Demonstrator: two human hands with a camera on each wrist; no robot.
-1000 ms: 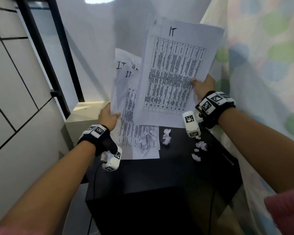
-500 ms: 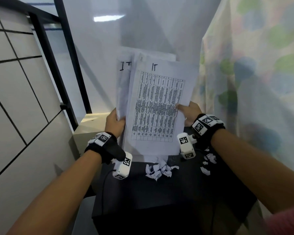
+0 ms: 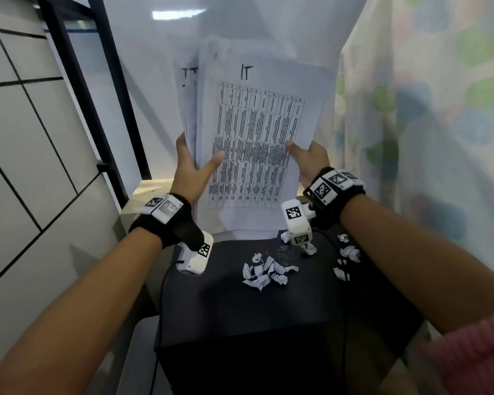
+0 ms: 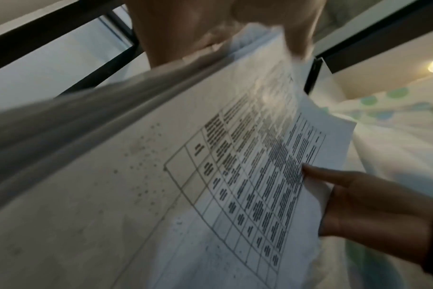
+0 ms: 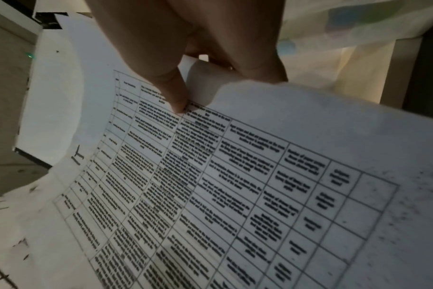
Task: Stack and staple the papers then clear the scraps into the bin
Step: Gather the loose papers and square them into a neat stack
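Observation:
A stack of printed papers point(image 3: 254, 124) stands upright above the black table point(image 3: 240, 315), front sheet marked "IT" over a table of text. My left hand point(image 3: 196, 166) grips the stack's left edge, thumb on the front sheet. My right hand point(image 3: 303, 155) pinches the right edge, thumb in front. In the left wrist view the papers point(image 4: 210, 176) fan slightly, with the right hand point(image 4: 371, 205) at their far edge. The right wrist view shows the thumb point(image 5: 176, 93) pressed on the front sheet point(image 5: 235, 185). Crumpled paper scraps point(image 3: 265, 270) lie on the table below. No stapler or bin is in view.
More scraps point(image 3: 348, 252) lie near the table's right side, close to a dotted curtain point(image 3: 425, 124). A tiled wall point(image 3: 26, 166) and a black-framed glass pane point(image 3: 109, 109) stand at the left. A beige ledge point(image 3: 143, 192) sits behind the table. Cables point(image 3: 166, 280) hang over the table's edge.
The right hand has brought its single sheet in against the sheets in the left hand. Both hands now hold one stack, closer together and lower over the table.

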